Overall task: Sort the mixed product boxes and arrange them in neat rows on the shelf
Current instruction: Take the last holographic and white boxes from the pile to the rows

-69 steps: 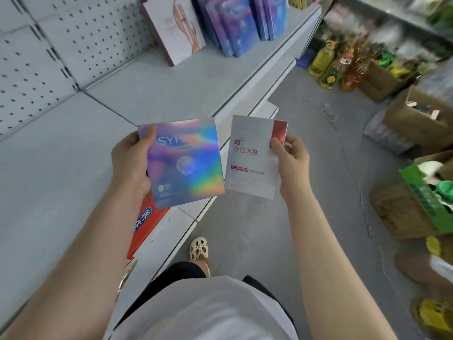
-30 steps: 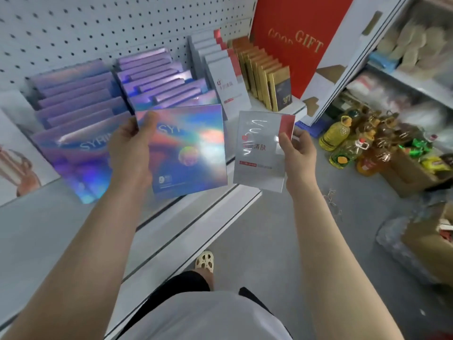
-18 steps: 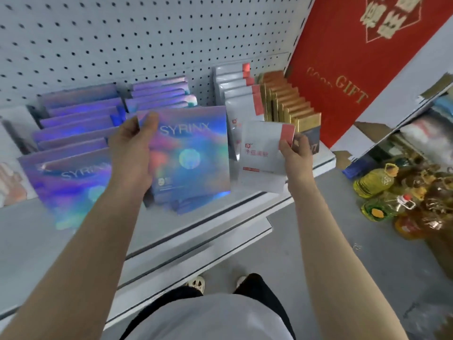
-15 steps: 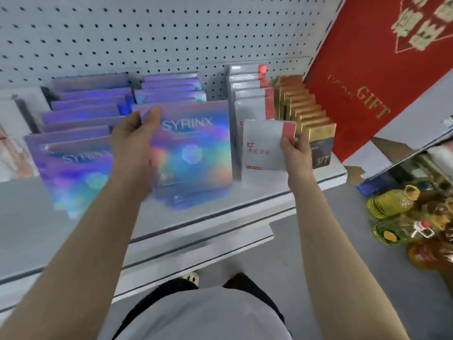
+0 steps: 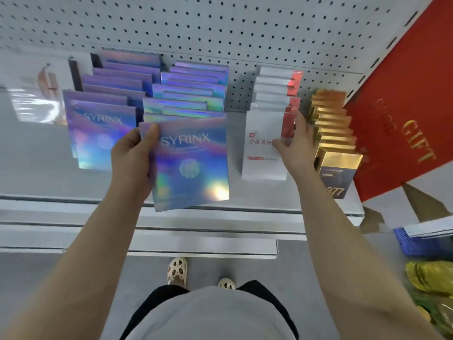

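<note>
My left hand [image 5: 133, 159] grips a holographic SYRINX box [image 5: 193, 163] by its left edge, thumb on the front, and holds it above the shelf's [image 5: 36, 182] front edge, just ahead of a row of matching holographic boxes [image 5: 188, 94]. My right hand [image 5: 295, 143] holds a white box with a red corner [image 5: 263, 148] at its right side; the box stands at the front of a row of white-and-red boxes [image 5: 277, 89]. A second holographic row [image 5: 107, 114] stands to the left.
A row of gold boxes [image 5: 333, 123] stands right of the white row, beside a large red GIFT box [image 5: 402, 114]. Pegboard [image 5: 220, 28] backs the shelf. A white box with a figure [image 5: 39, 92] sits far left. A blue crate [image 5: 416, 244] and yellow bags lie on the floor at right.
I have turned to face the shelf. Both hands moved forward: the white box now stands at the front of its row, and the holographic box sits lower, in front of its row.
</note>
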`<action>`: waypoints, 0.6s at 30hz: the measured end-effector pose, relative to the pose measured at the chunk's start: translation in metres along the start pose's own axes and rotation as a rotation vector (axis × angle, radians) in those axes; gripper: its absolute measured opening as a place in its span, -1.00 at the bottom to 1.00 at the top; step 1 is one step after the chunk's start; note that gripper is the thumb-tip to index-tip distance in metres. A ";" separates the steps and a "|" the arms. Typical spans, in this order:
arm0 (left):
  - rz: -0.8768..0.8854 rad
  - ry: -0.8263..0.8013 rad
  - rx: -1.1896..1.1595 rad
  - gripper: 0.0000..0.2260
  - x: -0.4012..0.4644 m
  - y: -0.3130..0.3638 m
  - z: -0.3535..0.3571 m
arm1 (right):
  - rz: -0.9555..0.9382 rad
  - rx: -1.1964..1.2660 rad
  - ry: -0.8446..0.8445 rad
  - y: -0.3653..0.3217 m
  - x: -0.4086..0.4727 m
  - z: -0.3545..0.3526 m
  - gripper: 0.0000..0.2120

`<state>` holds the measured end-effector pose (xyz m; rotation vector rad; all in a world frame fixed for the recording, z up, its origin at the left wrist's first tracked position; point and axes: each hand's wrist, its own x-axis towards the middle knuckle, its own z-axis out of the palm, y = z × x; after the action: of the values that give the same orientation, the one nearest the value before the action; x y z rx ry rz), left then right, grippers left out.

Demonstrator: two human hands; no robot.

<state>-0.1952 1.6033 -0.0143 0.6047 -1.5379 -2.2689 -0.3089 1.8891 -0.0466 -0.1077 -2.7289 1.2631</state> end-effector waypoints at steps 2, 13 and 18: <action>0.003 0.022 0.016 -0.88 -0.005 0.001 0.000 | -0.063 -0.124 0.056 0.001 -0.001 0.002 -0.28; 0.005 0.118 0.016 -0.91 -0.026 -0.003 -0.020 | -0.456 0.093 0.139 -0.060 -0.026 0.023 -0.62; -0.046 0.112 0.032 -0.86 -0.026 0.000 -0.058 | -0.638 0.112 -0.355 -0.114 -0.054 0.067 -0.76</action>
<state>-0.1433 1.5699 -0.0289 0.7708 -1.5241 -2.2067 -0.2664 1.7588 -0.0074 0.9977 -2.5892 1.3063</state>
